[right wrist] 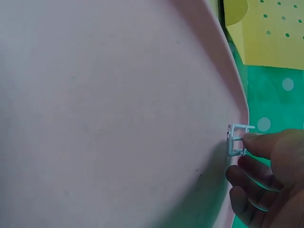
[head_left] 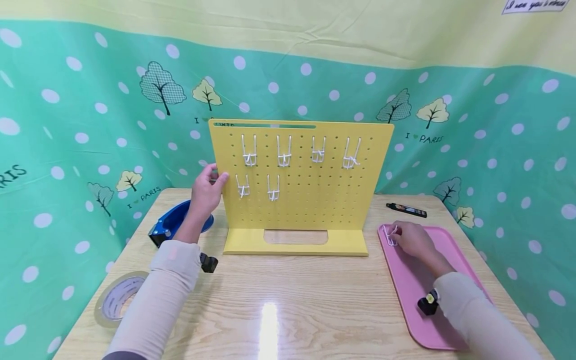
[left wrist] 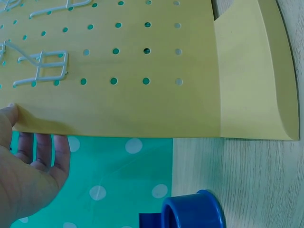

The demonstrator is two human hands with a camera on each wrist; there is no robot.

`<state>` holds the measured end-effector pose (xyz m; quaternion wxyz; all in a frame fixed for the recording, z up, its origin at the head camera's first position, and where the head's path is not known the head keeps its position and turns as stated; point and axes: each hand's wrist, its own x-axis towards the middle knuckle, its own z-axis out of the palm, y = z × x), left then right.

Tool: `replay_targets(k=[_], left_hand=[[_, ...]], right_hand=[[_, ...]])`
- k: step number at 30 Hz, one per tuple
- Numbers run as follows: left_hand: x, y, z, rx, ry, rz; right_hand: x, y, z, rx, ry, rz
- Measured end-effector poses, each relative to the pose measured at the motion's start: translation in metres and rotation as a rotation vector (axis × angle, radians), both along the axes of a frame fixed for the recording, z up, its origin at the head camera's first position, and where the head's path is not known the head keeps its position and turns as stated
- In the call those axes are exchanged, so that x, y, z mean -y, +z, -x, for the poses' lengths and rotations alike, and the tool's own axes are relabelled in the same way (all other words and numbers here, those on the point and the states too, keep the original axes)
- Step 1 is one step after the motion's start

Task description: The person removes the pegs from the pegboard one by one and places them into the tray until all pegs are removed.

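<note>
A yellow pegboard stands upright on its base, with several white wire hooks hung on it: a row along the top and two lower at the left. My left hand holds the board's left edge; in the left wrist view the thumb is on the front and the other fingers reach behind. Over the far left corner of a pink tray, my right hand pinches another white wire hook between thumb and fingers.
A blue tape dispenser stands left of the board, behind my left forearm. Closer at the left lies a roll of tape. A black pen-like item lies beyond the tray. A green dotted curtain hangs around the wooden table.
</note>
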<state>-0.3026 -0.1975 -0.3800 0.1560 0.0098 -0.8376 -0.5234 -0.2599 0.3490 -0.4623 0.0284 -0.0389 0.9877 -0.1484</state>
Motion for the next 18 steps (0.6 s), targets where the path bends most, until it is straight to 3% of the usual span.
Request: replay_targets(k=[8, 18], left_hand=[[-0.001, 0.001, -0.001, -0.002, -0.001, 0.009], [0.0, 0.001, -0.001, 0.007, 0.001, 0.014]], right_hand=[[-0.005, 0.004, 0.0, 0.031, -0.015, 0.019], [-0.009, 0.038, -0.006, -0.022, -0.023, 0.047]])
